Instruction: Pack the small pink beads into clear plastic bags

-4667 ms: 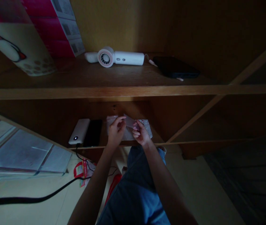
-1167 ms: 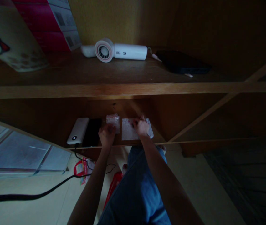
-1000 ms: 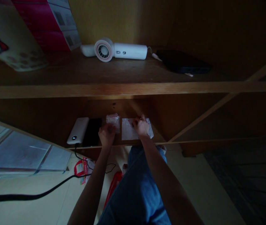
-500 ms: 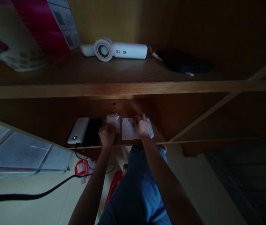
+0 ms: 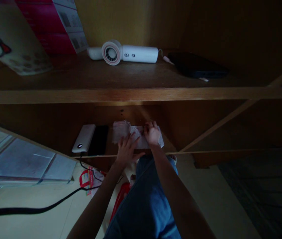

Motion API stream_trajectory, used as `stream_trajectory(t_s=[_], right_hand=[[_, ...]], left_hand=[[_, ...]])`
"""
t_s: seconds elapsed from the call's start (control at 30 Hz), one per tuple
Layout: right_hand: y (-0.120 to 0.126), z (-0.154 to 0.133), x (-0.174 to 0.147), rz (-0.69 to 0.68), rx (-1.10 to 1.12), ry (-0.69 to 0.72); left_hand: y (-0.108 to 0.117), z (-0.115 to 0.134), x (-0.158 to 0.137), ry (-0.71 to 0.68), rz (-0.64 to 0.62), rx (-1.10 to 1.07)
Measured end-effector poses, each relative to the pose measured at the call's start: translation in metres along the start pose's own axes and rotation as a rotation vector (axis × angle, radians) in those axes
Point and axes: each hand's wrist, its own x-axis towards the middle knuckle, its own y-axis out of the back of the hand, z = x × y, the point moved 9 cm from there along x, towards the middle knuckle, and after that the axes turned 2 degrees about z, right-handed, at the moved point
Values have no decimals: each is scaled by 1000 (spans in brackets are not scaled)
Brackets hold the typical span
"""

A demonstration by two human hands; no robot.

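On the lower shelf, a stack of small clear plastic bags (image 5: 119,131) lies in front of my left hand (image 5: 126,151). That hand is open with its fingers spread, the fingertips over the gap between the bags and a white sheet (image 5: 143,144). My right hand (image 5: 152,133) rests over the sheet's right part, its fingers curled together. Whatever those fingers hold, if anything, is hidden beneath them. The sheet looks thin and wrinkled, and both hands cover part of it.
A white power bank (image 5: 84,137) with a black cable (image 5: 56,199) and a dark flat phone-like slab (image 5: 98,140) lie left of the bags. The upper shelf (image 5: 141,94) overhangs, carrying a handheld fan (image 5: 138,54), a dark phone (image 5: 198,65), a cup (image 5: 24,49) and a pink box (image 5: 48,26).
My left hand has moved right, from the bags toward the white sheet, and its fingers have spread. The bag stack shows more fully. My right hand stays almost in place.
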Motion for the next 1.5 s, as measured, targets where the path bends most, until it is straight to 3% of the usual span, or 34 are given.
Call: stream_trajectory(t_s=[0.07,0.17,0.4,0.6,0.7,0.83,1.03,1.37,1.5], right_hand=[[3,-1,5,31,-1,5],[1,-6,25,30,-15,20],[-56,-18,84,-390,-217,49],[-73,-27,93,-430,-275,116],[-66,-26,88,-411,-257,121],[-34,-15,74,-332,-155,40],[7,-7,34,-247,-132,61],[3,6,10,-199,-106,25],[10,-5,9,-142,37,11]], left_hand=[[-11,5,2,-11,-71,-31],[-15,-5,7,71,-67,-83],[-5,-18,7,196,78,-158],[-3,-19,7,215,113,-184],[-1,-22,7,237,141,-243],[4,-26,4,244,203,-333],[15,-25,-3,218,289,-367],[29,-16,-13,171,377,-334],[32,-11,-12,149,384,-340]])
